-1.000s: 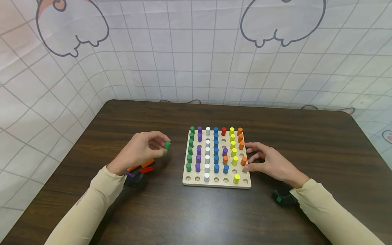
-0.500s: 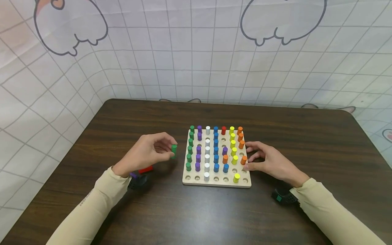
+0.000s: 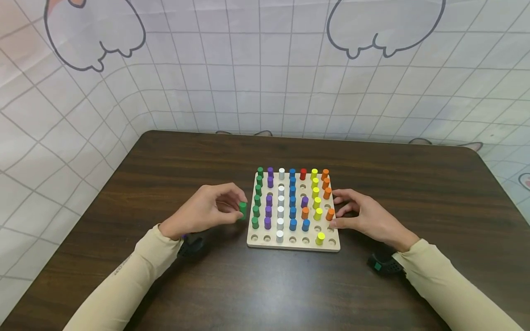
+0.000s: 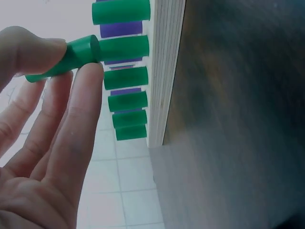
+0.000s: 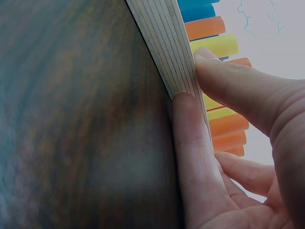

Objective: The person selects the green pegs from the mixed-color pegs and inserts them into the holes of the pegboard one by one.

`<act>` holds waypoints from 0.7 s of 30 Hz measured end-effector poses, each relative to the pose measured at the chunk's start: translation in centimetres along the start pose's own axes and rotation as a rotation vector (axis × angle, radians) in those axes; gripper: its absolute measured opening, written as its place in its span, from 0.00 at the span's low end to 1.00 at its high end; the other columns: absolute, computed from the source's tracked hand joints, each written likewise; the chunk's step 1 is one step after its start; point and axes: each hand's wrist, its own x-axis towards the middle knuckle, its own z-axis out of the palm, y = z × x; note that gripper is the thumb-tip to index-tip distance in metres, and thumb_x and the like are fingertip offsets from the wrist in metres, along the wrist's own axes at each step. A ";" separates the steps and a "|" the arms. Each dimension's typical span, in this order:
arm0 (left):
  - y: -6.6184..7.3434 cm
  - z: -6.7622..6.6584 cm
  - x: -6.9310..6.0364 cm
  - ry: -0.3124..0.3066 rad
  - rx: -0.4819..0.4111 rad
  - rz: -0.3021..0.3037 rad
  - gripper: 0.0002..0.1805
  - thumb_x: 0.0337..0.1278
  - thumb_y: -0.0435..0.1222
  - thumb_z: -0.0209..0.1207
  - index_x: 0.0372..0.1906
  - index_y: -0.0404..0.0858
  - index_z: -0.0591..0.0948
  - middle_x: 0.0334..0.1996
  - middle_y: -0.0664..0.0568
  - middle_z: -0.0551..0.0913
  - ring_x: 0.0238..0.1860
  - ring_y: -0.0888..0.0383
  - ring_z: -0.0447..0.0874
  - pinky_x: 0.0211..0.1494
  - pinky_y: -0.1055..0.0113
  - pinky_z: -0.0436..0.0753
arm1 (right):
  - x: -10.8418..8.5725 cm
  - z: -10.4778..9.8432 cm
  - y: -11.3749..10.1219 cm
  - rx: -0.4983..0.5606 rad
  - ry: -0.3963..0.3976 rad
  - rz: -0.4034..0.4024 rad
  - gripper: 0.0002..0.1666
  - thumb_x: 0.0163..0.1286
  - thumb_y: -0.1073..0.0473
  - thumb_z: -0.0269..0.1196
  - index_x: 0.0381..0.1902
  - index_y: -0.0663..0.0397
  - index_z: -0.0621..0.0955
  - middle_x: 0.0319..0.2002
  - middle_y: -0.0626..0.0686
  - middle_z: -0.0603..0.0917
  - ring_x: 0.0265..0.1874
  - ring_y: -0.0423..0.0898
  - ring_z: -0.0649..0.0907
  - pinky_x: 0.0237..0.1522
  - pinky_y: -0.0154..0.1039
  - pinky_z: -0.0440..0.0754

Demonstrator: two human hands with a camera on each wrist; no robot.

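Observation:
A wooden pegboard (image 3: 265,245) lies flat on the table, its upright pegs standing in columns of green, purple, white, blue, yellow and orange, with some mixed colours. My left hand (image 3: 211,209) pinches a green peg (image 3: 243,210) between thumb and fingers, just outside the board's left edge. In the left wrist view this peg (image 4: 78,55) is tilted and overlaps a standing green peg (image 4: 125,47). At the opposite side my right hand (image 3: 366,218) holds the board's edge. The right wrist view shows its thumb on top and a finger (image 5: 190,138) along the layered side.
A dark wooden table (image 3: 331,294) carries everything. Black wrist devices sit under the left wrist (image 3: 191,247) and the right wrist (image 3: 385,264). Several round holes are bare, mostly along the board's front row. A grid-patterned cloth (image 3: 256,69) hangs behind the table.
The left hand has carried the green peg rightward to the board's left side. Loose orange and red pegs near the left wrist are now hidden behind it. The right hand stays in place.

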 end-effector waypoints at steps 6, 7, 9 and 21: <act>0.0 0.4 0.0 -0.058 -0.035 0.024 0.16 0.55 0.27 0.69 0.48 0.43 0.82 0.41 0.52 0.88 0.42 0.59 0.87 0.49 0.70 0.89 | 0.0 0.0 0.0 -0.006 0.002 -0.003 0.51 0.62 0.44 0.76 0.76 0.55 0.66 0.63 0.57 0.81 0.50 0.45 0.84 0.51 0.34 0.80; 0.0 0.4 0.0 -0.067 -0.039 0.026 0.16 0.56 0.27 0.69 0.48 0.43 0.82 0.41 0.52 0.88 0.42 0.59 0.87 0.49 0.71 0.89 | 0.0 -0.1 0.0 -0.007 0.002 -0.004 0.51 0.62 0.44 0.76 0.76 0.55 0.66 0.63 0.57 0.81 0.50 0.45 0.84 0.51 0.34 0.80; 0.0 0.5 0.0 -0.086 -0.048 0.029 0.16 0.56 0.28 0.69 0.49 0.43 0.82 0.41 0.51 0.88 0.42 0.58 0.87 0.49 0.70 0.89 | 0.0 -0.1 0.0 -0.007 0.003 -0.005 0.51 0.62 0.44 0.76 0.76 0.55 0.66 0.62 0.57 0.81 0.50 0.45 0.84 0.51 0.33 0.80; 0.0 0.9 0.0 -0.181 -0.097 0.043 0.15 0.56 0.30 0.71 0.48 0.43 0.83 0.43 0.50 0.89 0.42 0.60 0.89 0.51 0.69 0.89 | 0.1 0.0 0.2 0.000 0.000 -0.002 0.51 0.62 0.43 0.76 0.76 0.55 0.66 0.63 0.57 0.80 0.50 0.45 0.84 0.52 0.35 0.80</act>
